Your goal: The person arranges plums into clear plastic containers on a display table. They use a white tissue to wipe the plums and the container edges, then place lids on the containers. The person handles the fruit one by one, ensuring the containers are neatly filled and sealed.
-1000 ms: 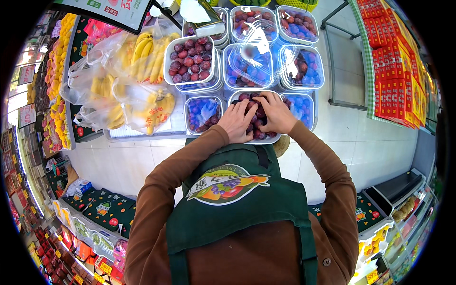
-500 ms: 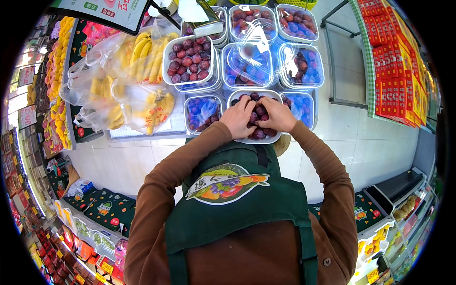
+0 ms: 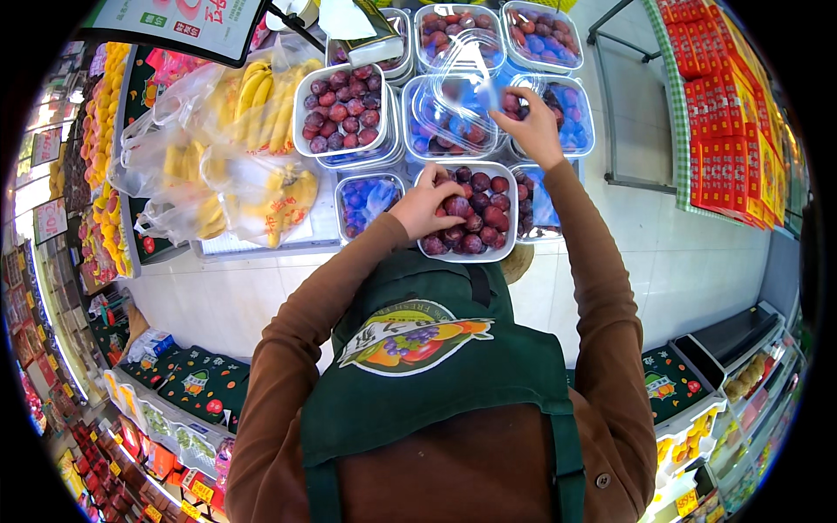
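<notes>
A white plastic tub [image 3: 513, 196] of dark red plums stands close in front of me, open on top. My left hand [image 3: 427, 202] rests over its left side, thumb and fingers curled round a plum [image 3: 456, 207]. Farther off and to the right, my right hand [image 3: 534, 129] has its fingertips at the right edge of a clear plastic lid [image 3: 453, 109], seemingly pinching it; the contact is partly blurred by glare. That lid lies over another plum tub. At the left, an uncovered tub of plums [image 3: 344, 109] sits on a stack.
More plum tubs [image 3: 542, 39] line the back. Bagged bananas [image 3: 253, 109] lie at the left, below a sign board [image 3: 187, 26]. Beyond a metal frame [image 3: 610, 131], red boxes [image 3: 724, 131] are piled at the right. A small tub [image 3: 370, 205] flanks the near tub.
My right hand has left the near tub and moved up and right to the clear lid. My left hand stays at the plums, slightly lower left, and more of them show.
</notes>
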`<state>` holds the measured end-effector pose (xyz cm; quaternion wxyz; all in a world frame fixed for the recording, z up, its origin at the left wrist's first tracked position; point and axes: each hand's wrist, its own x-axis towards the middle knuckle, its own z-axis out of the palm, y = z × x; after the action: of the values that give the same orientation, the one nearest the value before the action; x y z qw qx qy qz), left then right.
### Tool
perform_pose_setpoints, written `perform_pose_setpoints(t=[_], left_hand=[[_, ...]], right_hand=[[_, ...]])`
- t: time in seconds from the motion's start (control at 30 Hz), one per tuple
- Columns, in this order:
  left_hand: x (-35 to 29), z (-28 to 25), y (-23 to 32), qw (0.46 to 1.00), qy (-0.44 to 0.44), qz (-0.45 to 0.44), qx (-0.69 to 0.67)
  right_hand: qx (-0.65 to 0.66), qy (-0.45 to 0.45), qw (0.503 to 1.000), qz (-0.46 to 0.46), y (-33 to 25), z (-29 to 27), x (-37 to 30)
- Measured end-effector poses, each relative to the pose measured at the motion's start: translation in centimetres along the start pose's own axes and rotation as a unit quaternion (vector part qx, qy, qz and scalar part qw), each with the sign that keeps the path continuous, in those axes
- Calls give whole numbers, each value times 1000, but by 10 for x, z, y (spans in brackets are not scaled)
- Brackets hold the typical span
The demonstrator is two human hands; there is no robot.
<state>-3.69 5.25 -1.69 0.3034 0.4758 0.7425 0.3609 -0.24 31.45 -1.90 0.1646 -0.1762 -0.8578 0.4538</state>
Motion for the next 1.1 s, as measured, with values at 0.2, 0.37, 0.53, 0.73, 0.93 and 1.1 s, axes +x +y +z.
perform_pose_setpoints(t=[0.2,0.37,0.53,0.73,0.93,1.1], left_hand=[[56,-24,4,962,189,-65,-187],[116,-40,-8,971,211,-84,-74],[144,-38,-35,970,210,-126,12],[150,-37,-44,971,212,-106,15],[153,-37,-37,960,223,-158,61],[155,-38,-29,964,194,-181,11]], right_hand=[[-166,-30,985,-29,12,35,27],[-147,-60,983,-87,36,40,27],[-151,-16,983,-107,13,13,-6],[-15,-254,959,-121,-46,-26,-100],[-209,-304,913,-176,-54,-4,-150],[-220,-296,907,-204,-47,-8,-152]])
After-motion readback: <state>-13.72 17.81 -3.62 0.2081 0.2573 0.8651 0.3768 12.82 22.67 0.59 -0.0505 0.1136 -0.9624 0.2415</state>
